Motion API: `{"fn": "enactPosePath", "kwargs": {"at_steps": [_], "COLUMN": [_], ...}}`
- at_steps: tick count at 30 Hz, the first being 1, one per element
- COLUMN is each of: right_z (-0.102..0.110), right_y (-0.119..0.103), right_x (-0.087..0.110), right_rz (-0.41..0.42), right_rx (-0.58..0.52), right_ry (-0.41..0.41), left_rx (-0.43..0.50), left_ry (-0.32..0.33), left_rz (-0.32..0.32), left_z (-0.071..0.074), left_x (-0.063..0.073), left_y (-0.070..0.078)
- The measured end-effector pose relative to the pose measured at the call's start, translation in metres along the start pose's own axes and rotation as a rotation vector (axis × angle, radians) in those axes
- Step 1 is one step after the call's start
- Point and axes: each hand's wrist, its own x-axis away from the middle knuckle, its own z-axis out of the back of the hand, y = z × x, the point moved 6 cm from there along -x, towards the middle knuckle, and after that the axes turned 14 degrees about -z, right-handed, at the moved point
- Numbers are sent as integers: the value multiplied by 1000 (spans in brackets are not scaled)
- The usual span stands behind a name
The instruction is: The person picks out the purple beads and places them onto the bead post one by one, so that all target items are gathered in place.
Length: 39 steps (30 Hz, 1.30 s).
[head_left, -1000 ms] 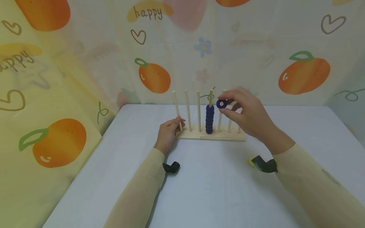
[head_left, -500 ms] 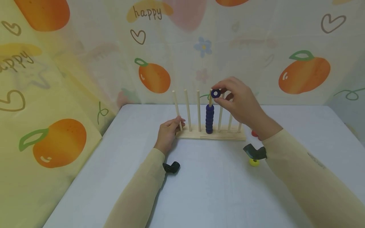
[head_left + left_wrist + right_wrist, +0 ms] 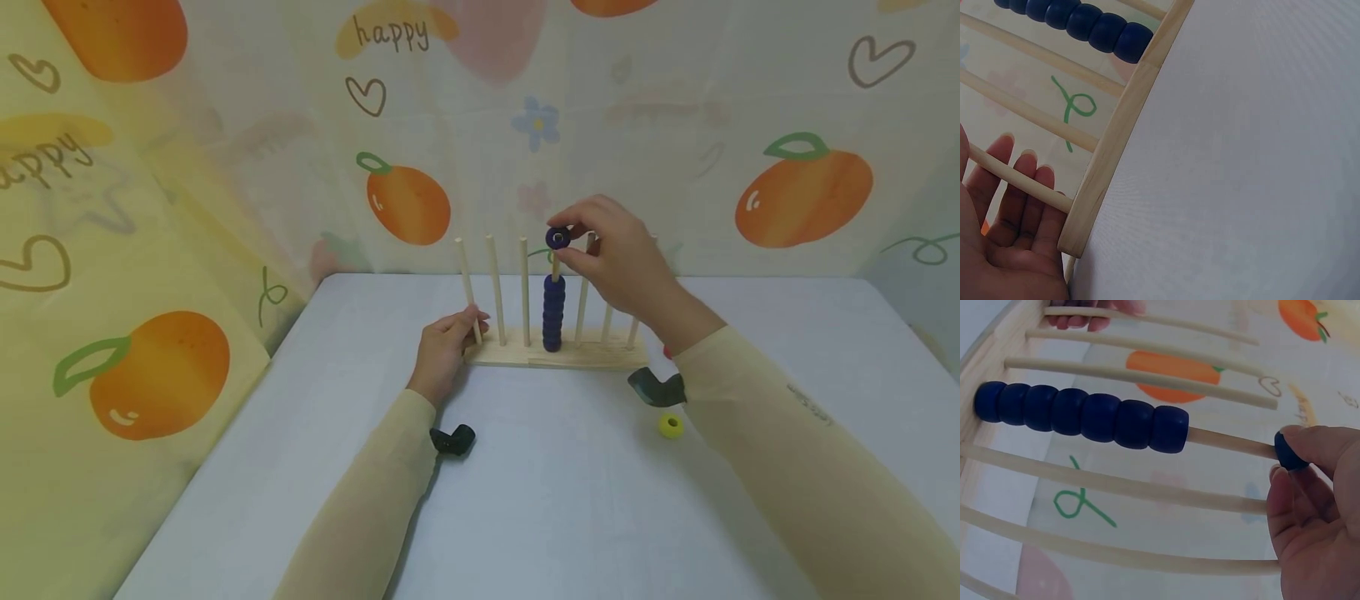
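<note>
My right hand (image 3: 626,258) pinches a dark blue bead (image 3: 557,238) between thumb and fingertips at the top of the middle peg. In the right wrist view, the pinched bead (image 3: 1290,450) meets the peg's tip. Lower on that peg, several blue beads (image 3: 552,312) form a stack down to the wooden base (image 3: 585,354). My left hand (image 3: 444,346) holds the leftmost peg (image 3: 465,271) near its foot. The left wrist view shows the fingers (image 3: 1013,219) behind this peg (image 3: 1022,179), with the thumb cut off at the frame's edge.
Bare wooden pegs (image 3: 524,287) stand on both sides of the blue stack. A yellow bead (image 3: 671,426) lies on the white table (image 3: 540,483), near the right wrist strap. Something red (image 3: 668,352) is mostly hidden behind the right forearm. A fruit-printed cloth (image 3: 630,67) hangs behind.
My right hand has moved left and up with the blue bead, from beside the middle peg to its tip. The bead has tilted. The left hand has stayed in place.
</note>
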Motion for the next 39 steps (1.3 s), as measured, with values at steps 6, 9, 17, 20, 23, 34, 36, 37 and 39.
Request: {"fn": "enactPosePath", "kwargs": {"at_steps": [6, 9, 17, 20, 23, 34, 36, 37, 39], "right_z": [-2, -3, -6, -7, -8, -5, 0, 2, 7], "right_y": [4, 6, 9, 12, 14, 17, 16, 16, 16], "right_x": [-2, -2, -1, 0, 0, 9, 12, 14, 18], "right_rz": [-39, -74, -142, -158, -164, -119, -111, -109, -104], "right_rx": [-1, -2, -3, 14, 16, 7, 11, 18, 34], "right_ry": [-8, -24, -54, -54, -47, -59, -59, -57, -53], "left_rx": [17, 17, 8, 10, 12, 39, 42, 42, 40], "left_ry": [-7, -6, -6, -9, -14, 16, 21, 23, 28], "left_rz": [-4, -2, 1, 0, -1, 8, 7, 7, 12], "left_z": [-1, -1, -2, -4, -5, -3, -1, 0, 2], "left_x": [-1, -1, 0, 1, 0, 0, 1, 1, 2], "left_y": [-1, -1, -1, 0, 0, -10, -12, -12, -14]}}
